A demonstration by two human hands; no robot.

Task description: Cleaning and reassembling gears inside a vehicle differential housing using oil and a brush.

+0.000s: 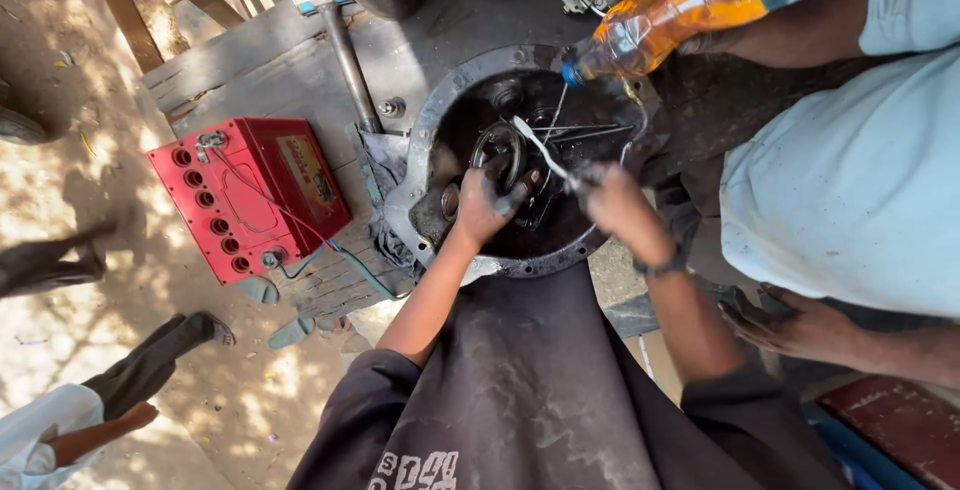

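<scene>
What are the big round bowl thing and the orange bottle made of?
The round housing looks like cast metal: dull grey, greasy, with bolt holes around its rim. The bottle, held by another person's hand, looks like clear plastic: see-through, shiny, showing orange liquid inside.

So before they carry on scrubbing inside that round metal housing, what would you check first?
1. Left hand steadies the parts inside the round metal housing: ok, it rests on them.
2. Right hand has a firm grip on the white brush: ok, fingers are closed around it.
3. A co-worker's bottle of orange liquid is tipped with its mouth over the housing: ok.
4. Liquid actually landing where the brush works: cannot tell, the stream is too thin to see.
5. Housing sits steady on the workbench: cannot tell.
6. Red battery stands apart from the housing: ok.
</scene>
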